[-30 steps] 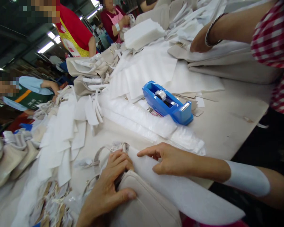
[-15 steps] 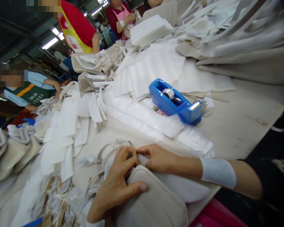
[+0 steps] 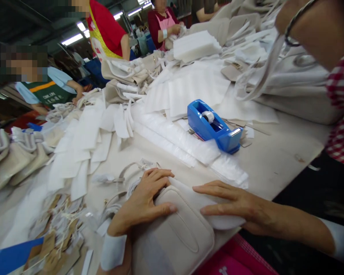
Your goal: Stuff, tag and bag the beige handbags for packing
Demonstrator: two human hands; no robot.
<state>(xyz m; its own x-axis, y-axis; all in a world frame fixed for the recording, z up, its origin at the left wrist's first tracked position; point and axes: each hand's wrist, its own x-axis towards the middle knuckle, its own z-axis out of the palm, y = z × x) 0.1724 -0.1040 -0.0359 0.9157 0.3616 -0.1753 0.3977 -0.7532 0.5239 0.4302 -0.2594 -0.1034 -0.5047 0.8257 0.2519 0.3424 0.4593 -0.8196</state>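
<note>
A beige handbag lies at the near edge of the table with a white foam sheet tucked along its right side. My left hand grips the bag's top left corner, fingers curled over the edge and thumb pressed on the front panel. My right hand lies flat on the foam sheet with its fingers stretched out, pressing it against the bag. The bag's strap and metal hardware trail out to the left of my left hand.
A blue tape dispenser stands mid-table beside long plastic-wrapped foam strips. White foam sheets and more beige bags cover the table. A co-worker's arm in red check handles a bag at right; other people work at the far side.
My right hand has left the pinch at the bag's top corner and moved right, now lying flat on the foam sheet. My left hand has kept its grip. The co-worker's arm is back in view.
</note>
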